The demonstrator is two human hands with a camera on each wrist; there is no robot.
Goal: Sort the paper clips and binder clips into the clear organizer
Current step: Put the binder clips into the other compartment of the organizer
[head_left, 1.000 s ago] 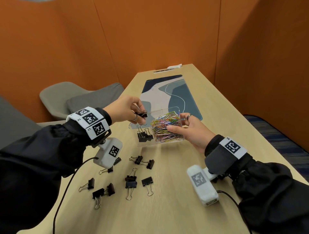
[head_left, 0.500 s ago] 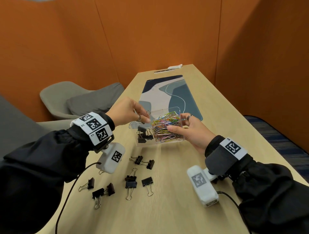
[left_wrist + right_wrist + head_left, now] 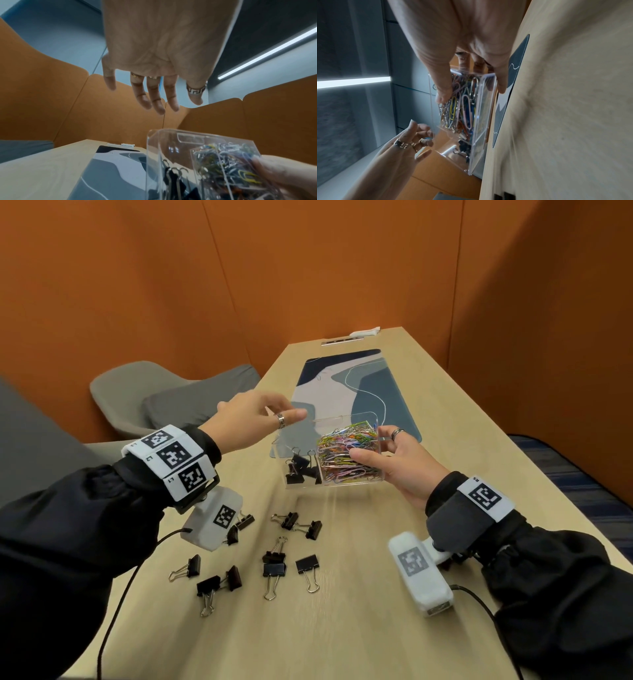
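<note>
Fingers [image 3: 155, 98] of left hand [image 3: 251, 419] spread loose, empty, above clear organizer [image 3: 298, 440]. Right hand [image 3: 399, 463] clamps the rigid acrylic box, thumb on its front wall. Right compartment: tangled colored wire paper clips [image 3: 346, 453]. Left compartment: black binder clips [image 3: 301, 469]. More binder clips scattered [image 3: 274, 568] on woodgrain bench [image 3: 342, 628].

Walls: orange padded panels [image 3: 342, 268] enclosing the booth.
Furniture: light wood tabletop [image 3: 359, 628]; grey chair [image 3: 130, 392] at its left.
Floor: dark striped carpet [image 3: 582, 467].
Light: linear ceiling strip [image 3: 267, 54].
</note>
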